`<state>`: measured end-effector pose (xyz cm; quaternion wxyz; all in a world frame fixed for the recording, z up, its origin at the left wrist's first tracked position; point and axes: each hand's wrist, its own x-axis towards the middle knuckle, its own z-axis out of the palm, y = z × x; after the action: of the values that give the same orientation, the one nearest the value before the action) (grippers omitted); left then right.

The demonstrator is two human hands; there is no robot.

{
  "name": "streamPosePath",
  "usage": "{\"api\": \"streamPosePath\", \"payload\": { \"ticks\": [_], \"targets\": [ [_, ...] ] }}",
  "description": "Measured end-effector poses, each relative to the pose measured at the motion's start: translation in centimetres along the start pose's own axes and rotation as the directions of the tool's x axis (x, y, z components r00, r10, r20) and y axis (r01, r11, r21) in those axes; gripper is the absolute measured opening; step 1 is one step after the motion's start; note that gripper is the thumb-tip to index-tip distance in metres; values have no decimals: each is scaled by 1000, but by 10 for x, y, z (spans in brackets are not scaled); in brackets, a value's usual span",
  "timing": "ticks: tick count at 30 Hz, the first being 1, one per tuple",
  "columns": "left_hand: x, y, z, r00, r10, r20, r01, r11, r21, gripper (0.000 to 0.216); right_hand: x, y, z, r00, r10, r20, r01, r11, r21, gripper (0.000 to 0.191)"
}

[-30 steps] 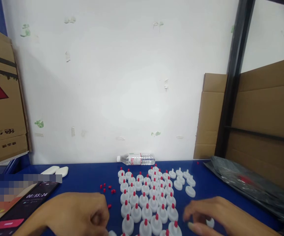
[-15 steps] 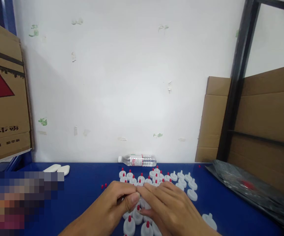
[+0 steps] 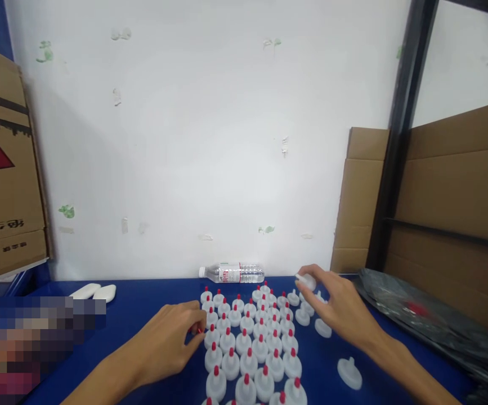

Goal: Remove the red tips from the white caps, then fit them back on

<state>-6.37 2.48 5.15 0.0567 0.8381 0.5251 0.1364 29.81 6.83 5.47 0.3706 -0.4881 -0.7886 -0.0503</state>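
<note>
The right hand (image 3: 340, 306), lower right of frame, pinches 1 translucent nozzle cap (image 3: 309, 282), spout (image 3: 299, 277) leftward, apparently to face the red tip cap (image 3: 200, 331) gripped by the left hand (image 3: 165, 340), lower centre-left.

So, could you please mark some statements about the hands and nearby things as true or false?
1. The right hand holds a white nozzle piece. True.
2. The bottle stands upright. False: the bottle lies on its side.
3. A small red piece shows at the left hand. True.
4. Dark plastic lies right of the right hand. True.
5. Every nozzle piece has a red tip. False: the loose piece by the right forearm has none.
</note>
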Motion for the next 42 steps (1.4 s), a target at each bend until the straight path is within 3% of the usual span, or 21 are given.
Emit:
{"api": "streamPosePath", "payload": {
  "ticks": [4, 8, 14, 23, 27, 31, 33, 37, 42],
  "targets": [
    [0, -2, 2, 999, -16, 32, 14, 998, 53, 10, -2, -4, 5, 993, 5, 116, -1, 1000, -31, 26],
    [0, -4, 4, 998, -13, 62, 8, 997, 82, 8, -1, -2, 5, 991, -24, 129, 29, 999, -34, 27],
    [0, -6, 3, 996, -30, 86, 22, 995, 95, 5, 1, 3, 0, 968, 60, 243, -38, 995, -94, 30],
    [2, -5, 1, 995, -50, 82, 44, 996, 72, 4, -12, 6, 2, 912, 76, 403, -34, 993, -109, 14],
    [1, 0, -6, 998, -48, 27, 47, 998, 46, 15, -11, 8, 5, 928, 99, 360, -38, 985, -171, 7],
    [-2, 11, -14, 998, -2, -56, 0, 999, -37, 35, -4, 5, 1, 961, 115, 251, -59, 974, -219, 33],
    [-5, 18, -17, 1000, 27, -9, -27, 997, -79, 46, -3, 0, 1, 981, 87, 174, -49, 975, -215, 38],
    [-12, 29, -15, 974, 32, 225, 10, 983, -185, 58, -7, -9, 3, 997, 23, 74, -11, 988, -153, 44],
    [-15, 32, -11, 896, 28, 443, 127, 940, -317, 42, -9, -14, 4, 999, -21, 50, 24, 998, -61, 45]
  ]
}}
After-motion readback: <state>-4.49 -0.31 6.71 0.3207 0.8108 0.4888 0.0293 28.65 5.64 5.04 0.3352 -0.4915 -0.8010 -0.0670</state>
